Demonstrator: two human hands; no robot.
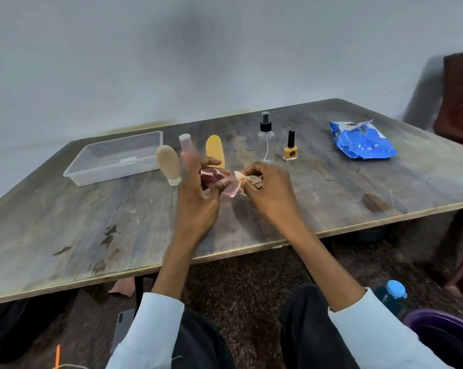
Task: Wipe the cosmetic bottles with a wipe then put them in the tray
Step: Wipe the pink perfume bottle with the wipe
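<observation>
Two hands meet over the middle of the worn wooden tabletop (pixel 118 222), the largest thing we see, with a clear plastic tray (pixel 116 158) at its far left and a blue pack of wipes (pixel 362 141) lying at its far right. Between them stand the waiting bottles: a beige bottle (pixel 168 163) upside down on its white cap just beside the tray, a pink tube (pixel 185 147) and a yellow bottle (pixel 215 150) behind our hands, then a clear spray bottle (pixel 265 137) with a black pump and a small yellow nail polish (pixel 290 147) with a black cap. Our left hand (pixel 198 198) holds a pink glass bottle (pixel 219 182) lying sideways above the tabletop, thumb and fingers curled round it. Our right hand (pixel 270 193) pinches a crumpled wipe (pixel 251 179), its fingers bunched tight, and presses it against the right end of the pink glass bottle
</observation>
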